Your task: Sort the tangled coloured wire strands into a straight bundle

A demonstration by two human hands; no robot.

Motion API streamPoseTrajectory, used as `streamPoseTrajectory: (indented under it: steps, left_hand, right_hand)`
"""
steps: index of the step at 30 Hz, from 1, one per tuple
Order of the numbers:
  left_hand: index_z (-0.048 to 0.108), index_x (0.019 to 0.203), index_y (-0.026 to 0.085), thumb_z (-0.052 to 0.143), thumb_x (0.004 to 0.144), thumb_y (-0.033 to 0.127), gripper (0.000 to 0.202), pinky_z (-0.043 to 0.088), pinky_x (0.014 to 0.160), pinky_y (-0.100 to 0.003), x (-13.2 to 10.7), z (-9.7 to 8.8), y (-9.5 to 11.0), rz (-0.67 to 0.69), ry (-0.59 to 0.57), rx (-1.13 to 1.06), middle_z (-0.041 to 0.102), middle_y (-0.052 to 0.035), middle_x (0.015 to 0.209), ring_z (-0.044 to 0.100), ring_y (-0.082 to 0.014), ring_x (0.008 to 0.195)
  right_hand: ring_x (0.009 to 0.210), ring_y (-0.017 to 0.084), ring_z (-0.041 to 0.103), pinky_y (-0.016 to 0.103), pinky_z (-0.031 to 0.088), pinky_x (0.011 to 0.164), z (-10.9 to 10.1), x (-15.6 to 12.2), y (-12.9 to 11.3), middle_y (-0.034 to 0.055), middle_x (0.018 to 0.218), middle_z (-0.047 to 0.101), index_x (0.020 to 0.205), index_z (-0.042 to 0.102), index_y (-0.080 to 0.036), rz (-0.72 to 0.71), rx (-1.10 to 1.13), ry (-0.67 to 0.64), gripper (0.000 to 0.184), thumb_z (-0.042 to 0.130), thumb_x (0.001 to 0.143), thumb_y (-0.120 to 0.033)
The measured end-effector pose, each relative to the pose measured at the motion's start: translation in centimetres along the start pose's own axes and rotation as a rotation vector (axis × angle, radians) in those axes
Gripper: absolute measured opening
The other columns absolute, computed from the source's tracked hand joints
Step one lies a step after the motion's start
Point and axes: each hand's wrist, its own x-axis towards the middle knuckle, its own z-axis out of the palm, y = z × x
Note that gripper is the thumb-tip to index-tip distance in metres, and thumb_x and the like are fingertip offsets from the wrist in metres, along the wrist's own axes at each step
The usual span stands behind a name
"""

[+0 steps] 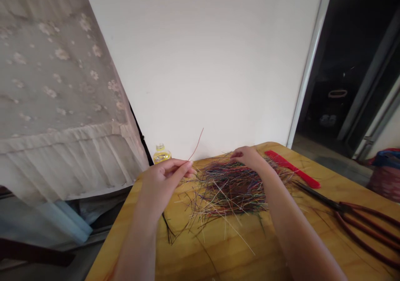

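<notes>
My left hand (170, 175) is closed, with a thin reddish wire (198, 142) pinched between thumb and forefinger, its free end pointing up. Over the far side of a loose pile of thin multicoloured wires (231, 185) hovers my right hand (245, 156). Its fingers are bent and a little apart, and I see nothing between them. A few dark strands (168, 230) stick out below my left wrist; whether that hand holds them is hidden.
Large scissors (340, 208) with reddish-brown handles and a red comb-like strip (293, 169) lie right of the pile on the wooden table (184, 260). A bottle with yellow contents (161, 154) stands behind my left hand. A white wall (212, 64) rises behind the table.
</notes>
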Motion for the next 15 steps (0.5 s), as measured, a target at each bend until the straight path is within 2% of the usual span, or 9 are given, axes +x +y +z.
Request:
streamPoseTrajectory:
  steps: [4, 6, 8, 11, 15]
  left_hand:
    - [0.071, 0.077, 0.019, 0.070, 0.069, 0.039, 0.021, 0.049, 0.064, -0.024, 1.2, 0.4, -1.9, -0.120, -0.015, -0.190, 0.074, -0.0063, 0.075, 0.069, -0.0176, 0.073]
    - [0.071, 0.080, 0.019, 0.073, 0.067, 0.040, 0.025, 0.049, 0.065, -0.024, 1.7, 0.8, -2.8, -0.198, -0.026, -0.337, 0.075, -0.0073, 0.080, 0.069, -0.0178, 0.078]
    - [0.072, 0.081, 0.017, 0.076, 0.064, 0.040, 0.029, 0.050, 0.067, -0.024, 2.0, 1.5, -3.6, -0.249, -0.062, -0.457, 0.074, -0.0093, 0.085, 0.068, -0.0189, 0.083]
    - [0.073, 0.082, 0.015, 0.078, 0.061, 0.038, 0.032, 0.049, 0.066, -0.024, 2.2, 2.7, -4.4, -0.273, -0.080, -0.539, 0.073, -0.0121, 0.096, 0.067, -0.0196, 0.086]
    - [0.074, 0.082, 0.016, 0.078, 0.061, 0.038, 0.030, 0.047, 0.064, -0.021, 2.3, 3.9, -5.1, -0.287, -0.015, -0.599, 0.072, -0.0104, 0.098, 0.065, -0.0159, 0.081]
  right_hand:
    - [0.075, 0.021, 0.066, 0.029, 0.051, 0.070, -1.8, -0.6, -1.4, 0.0072, 0.077, 0.072, 0.078, 0.072, -0.017, 0.043, 0.238, 0.324, 0.014, 0.064, 0.074, -0.028]
    - [0.079, 0.021, 0.067, 0.030, 0.053, 0.071, -2.3, -1.0, -2.3, 0.0092, 0.083, 0.072, 0.086, 0.071, -0.016, 0.062, 0.450, 0.346, 0.022, 0.062, 0.076, -0.033]
    - [0.085, 0.021, 0.067, 0.029, 0.054, 0.071, -2.2, -1.4, -3.2, 0.0105, 0.089, 0.072, 0.091, 0.069, -0.015, 0.067, 0.645, 0.226, 0.025, 0.062, 0.077, -0.035]
    - [0.088, 0.018, 0.066, 0.025, 0.053, 0.072, -1.3, -1.8, -4.8, 0.0091, 0.093, 0.071, 0.088, 0.067, -0.017, 0.064, 0.801, -0.003, 0.018, 0.061, 0.081, -0.033]
    - [0.074, 0.011, 0.064, 0.020, 0.049, 0.065, 0.5, -2.2, -6.9, 0.0039, 0.082, 0.071, 0.078, 0.066, -0.019, -0.015, 0.891, -0.259, 0.009, 0.062, 0.081, -0.027]
